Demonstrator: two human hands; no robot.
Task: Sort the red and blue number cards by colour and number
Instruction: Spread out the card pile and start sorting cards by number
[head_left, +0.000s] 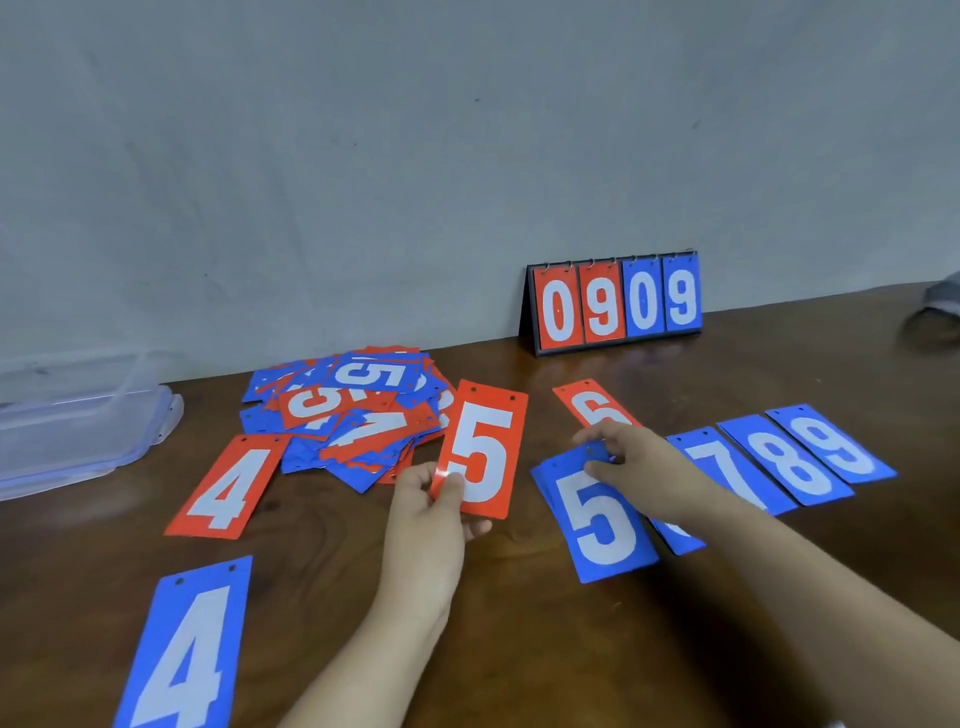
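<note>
**Both 5s in hand**

L hand (426, 519) pinches red 5 card (485, 447) at its lower corner, held up just right of mixed pile (353, 410). R hand (639, 462) pinches top edge of blue 5 card (602, 519), flat on surface (519, 623).

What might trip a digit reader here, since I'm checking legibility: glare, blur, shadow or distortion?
Head view: a small glare spot on the red 5 card beside the left hand's grip; wide-angle stretch enlarges the blue 4 card; the loose pile is soft; the right forearm shadows the table.
</note>
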